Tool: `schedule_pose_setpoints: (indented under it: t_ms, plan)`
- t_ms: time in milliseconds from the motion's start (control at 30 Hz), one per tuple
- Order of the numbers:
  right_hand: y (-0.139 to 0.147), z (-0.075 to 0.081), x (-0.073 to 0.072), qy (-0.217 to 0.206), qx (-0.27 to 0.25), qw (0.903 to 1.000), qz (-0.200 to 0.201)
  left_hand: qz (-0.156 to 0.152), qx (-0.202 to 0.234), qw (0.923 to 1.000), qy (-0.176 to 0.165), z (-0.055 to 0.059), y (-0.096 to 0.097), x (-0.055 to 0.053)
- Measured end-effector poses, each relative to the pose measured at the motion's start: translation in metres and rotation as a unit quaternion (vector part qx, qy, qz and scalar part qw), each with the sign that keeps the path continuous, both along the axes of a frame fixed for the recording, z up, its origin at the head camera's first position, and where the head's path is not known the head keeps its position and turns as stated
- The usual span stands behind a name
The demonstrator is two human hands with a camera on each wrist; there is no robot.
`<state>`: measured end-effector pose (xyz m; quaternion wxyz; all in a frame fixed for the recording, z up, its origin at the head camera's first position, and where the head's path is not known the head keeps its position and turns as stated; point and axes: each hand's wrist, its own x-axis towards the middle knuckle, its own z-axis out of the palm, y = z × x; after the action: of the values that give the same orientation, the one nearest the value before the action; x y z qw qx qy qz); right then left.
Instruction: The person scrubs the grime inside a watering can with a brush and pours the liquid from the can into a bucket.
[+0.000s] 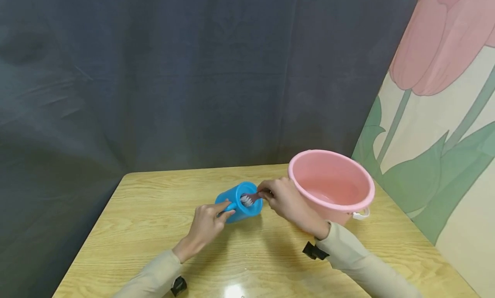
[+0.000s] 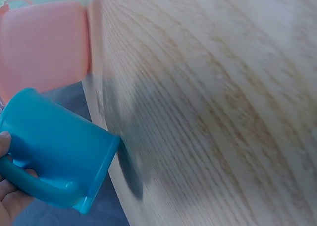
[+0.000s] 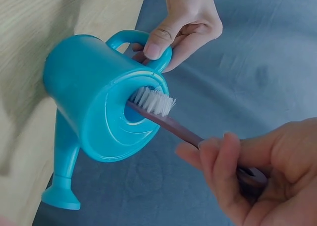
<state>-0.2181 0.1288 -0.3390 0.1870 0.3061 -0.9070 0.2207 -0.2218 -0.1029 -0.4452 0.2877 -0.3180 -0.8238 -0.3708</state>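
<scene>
A blue watering can, tilted with its opening toward the right hand, is gripped by its handle in my left hand. Its spout with a flared head shows in the right wrist view. My right hand holds a brown scrub brush by the handle. White bristles sit at the can's opening, partly inside it; the tip of the brush is hidden in there. In the left wrist view the can's base edge is close over the table, above its shadow.
On the right of the wooden table stands a pink bucket with a white handle piece, just beyond my right hand. A dark curtain hangs behind the table. A wall painted with tulips borders the right side.
</scene>
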Motion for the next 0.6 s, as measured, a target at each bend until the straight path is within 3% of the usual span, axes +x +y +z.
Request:
schedule_pose_setpoints:
  t_ms: [233,600]
  plan:
    - [0.0003,-0.0023,-0.0028,-0.015,-0.014,0.9998,-0.006,0.001,-0.003,1.0000,0.003,-0.0006,-0.0008,-0.0007]
    - [-0.0029,-0.0063,-0.0041,0.017,-0.009,0.9998,-0.011,0.004,-0.008,0.9999,0.010,-0.0016,-0.0014,-0.0012]
